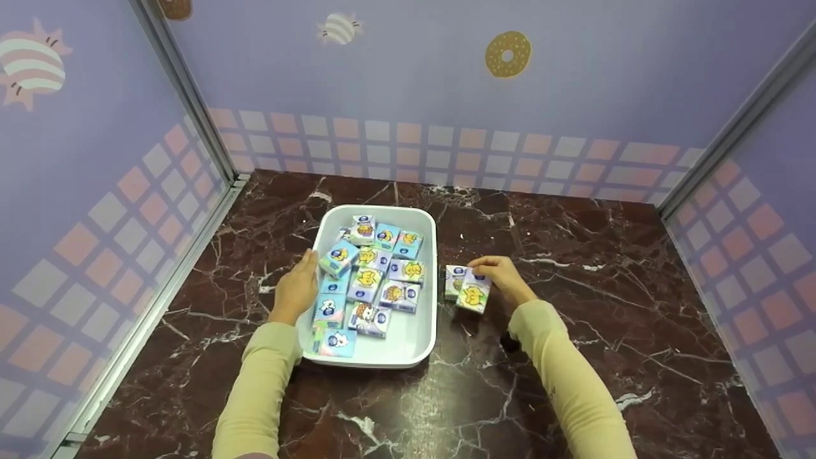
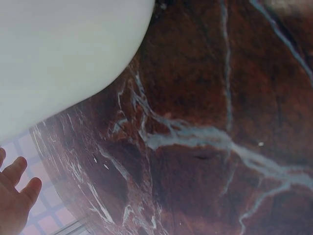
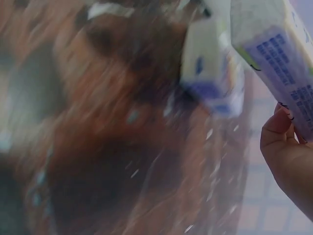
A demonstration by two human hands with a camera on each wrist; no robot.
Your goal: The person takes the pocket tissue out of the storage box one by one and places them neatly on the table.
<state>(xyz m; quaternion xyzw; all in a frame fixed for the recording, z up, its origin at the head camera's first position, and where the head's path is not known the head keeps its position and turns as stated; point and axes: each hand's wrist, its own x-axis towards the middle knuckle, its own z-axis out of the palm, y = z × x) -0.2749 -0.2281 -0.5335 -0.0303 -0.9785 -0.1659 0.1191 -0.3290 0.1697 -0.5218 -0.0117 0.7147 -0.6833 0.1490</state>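
My right hand (image 1: 503, 278) pinches a purple-and-white tissue pack (image 1: 473, 294) with a yellow cartoon figure, to the right of the white bin (image 1: 431, 287). In the right wrist view, thumb and fingers grip the printed end of that pack (image 3: 281, 58). A second tissue pack (image 1: 453, 280) stands on the marble surface just behind it, partly hidden. My left hand (image 1: 297, 290) lies along the bin's left wall, fingers extended at the rim. Inside the bin lie several tissue packs in blue and purple; one blue pack (image 1: 338, 257) sits tilted on the others near my left fingertips.
The dark red marble surface (image 1: 593, 331) with white veins stretches around the bin. Purple panels with candy and doughnut prints enclose it at the back (image 1: 421, 76), left (image 1: 89, 159) and right (image 1: 765, 191). A metal rail (image 1: 146, 338) runs along the left edge.
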